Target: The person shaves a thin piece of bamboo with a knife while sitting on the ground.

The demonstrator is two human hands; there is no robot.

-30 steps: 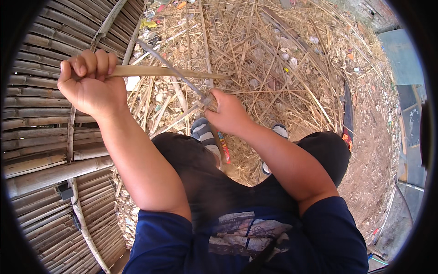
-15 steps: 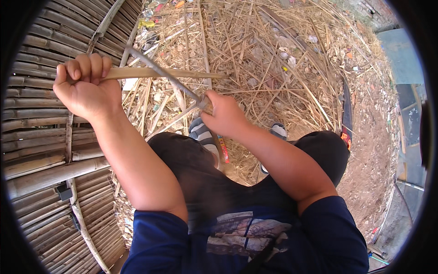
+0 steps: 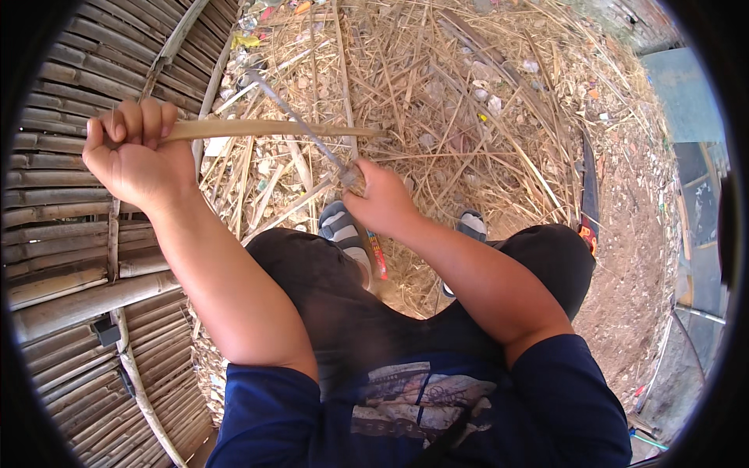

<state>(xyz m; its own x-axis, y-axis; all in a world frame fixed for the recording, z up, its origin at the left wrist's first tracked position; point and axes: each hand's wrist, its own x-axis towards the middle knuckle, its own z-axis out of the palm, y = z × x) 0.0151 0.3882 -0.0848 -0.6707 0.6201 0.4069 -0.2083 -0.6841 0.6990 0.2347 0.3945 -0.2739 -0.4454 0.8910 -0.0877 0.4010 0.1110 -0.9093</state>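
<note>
My left hand point(image 3: 140, 156), raised at the left in front of the bamboo wall, has its fingers wrapped round one end of a long, pale bamboo strip point(image 3: 234, 128). The strip stretches to the right, almost level, and tapers to a thin far end. In my right hand point(image 3: 382, 196), near the middle, is a knife; its wooden handle point(image 3: 355, 181) is mostly covered by my fingers. The narrow grey blade point(image 3: 279, 101) slants up and left, crossing the strip about midway. Whether blade and strip touch there, I cannot tell.
A bamboo-slat wall point(image 3: 58, 187) rises along the left. Dry straw and bamboo scraps point(image 3: 437, 101) litter the ground. A handsaw point(image 3: 589, 183) lies right of my knee. A red wrapper point(image 3: 378, 256) sits beside my sandalled left foot point(image 3: 341, 225). Grey-blue panels point(image 3: 690, 97) stand far right.
The knife's blade has swung, its tip shifting right and slightly up. My left hand has moved a little left with the bamboo strip. Both hands keep their grip.
</note>
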